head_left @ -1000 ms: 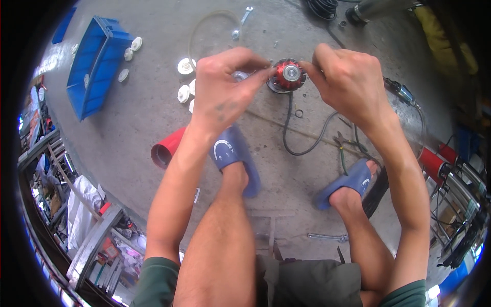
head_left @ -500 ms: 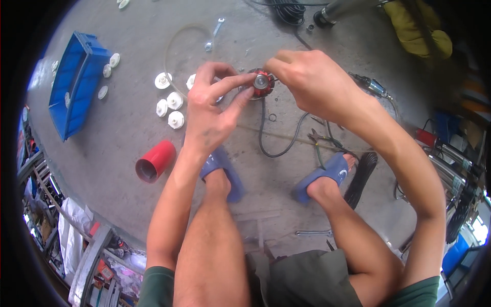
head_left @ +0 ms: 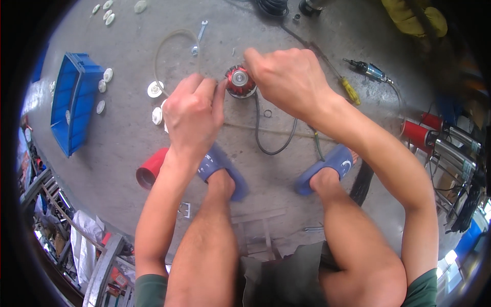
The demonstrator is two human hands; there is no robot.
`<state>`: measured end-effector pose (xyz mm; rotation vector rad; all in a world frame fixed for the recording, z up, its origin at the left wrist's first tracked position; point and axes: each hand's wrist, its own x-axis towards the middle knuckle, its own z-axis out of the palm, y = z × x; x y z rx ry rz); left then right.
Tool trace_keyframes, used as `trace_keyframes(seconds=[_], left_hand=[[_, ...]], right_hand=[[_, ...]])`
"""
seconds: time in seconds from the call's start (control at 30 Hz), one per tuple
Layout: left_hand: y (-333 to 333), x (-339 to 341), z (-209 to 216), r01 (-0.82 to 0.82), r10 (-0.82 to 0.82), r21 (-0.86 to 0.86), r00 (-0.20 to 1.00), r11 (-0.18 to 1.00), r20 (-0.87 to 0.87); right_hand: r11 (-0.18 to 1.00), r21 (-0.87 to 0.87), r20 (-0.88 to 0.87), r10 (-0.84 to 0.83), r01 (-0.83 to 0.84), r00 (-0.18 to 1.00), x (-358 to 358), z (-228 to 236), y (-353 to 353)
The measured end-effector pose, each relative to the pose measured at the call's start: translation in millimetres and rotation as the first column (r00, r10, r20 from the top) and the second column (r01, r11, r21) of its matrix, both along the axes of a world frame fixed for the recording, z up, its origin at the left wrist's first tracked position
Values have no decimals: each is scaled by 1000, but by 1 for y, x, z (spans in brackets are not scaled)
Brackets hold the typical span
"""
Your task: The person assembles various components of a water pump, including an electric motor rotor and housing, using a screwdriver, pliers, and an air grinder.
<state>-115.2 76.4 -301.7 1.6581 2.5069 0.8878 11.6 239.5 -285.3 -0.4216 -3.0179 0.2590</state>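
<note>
We see a red wound part (head_left: 239,83) with a bright, shiny metal centre. The concrete floor (head_left: 128,138) looks matt and rough. The blue crate (head_left: 74,110) and red tube (head_left: 152,170) look like smooth plastic; the blue slippers (head_left: 327,166) look rubbery and matt.

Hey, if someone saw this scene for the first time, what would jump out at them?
Both hands meet at a small red round part with a silver centre, the left hand and right hand gripping it above the concrete floor. A bright blue bin lies far left, and a red cylinder rests beside the left blue slipper.
</note>
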Motion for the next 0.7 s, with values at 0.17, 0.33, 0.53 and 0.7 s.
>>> trace_keyframes(seconds=[0.17,0.33,0.53,0.7], left_hand=[[-1,-8,12,140,-120,-106,977,984,178],[4,11,18,11,39,-140,936,990,350],[6,4,7,-46,46,-8,999,999,-2],[5,2,9,57,-59,-35,997,998,-58]], right_hand=[[1000,4,-58,19,-19,998,11,8,-4],[996,-56,-161,-71,63,984,16,-16,-5],[969,-64,47,-234,237,971,8,0,-15],[977,-107,-38,-187,182,982,12,9,-20]])
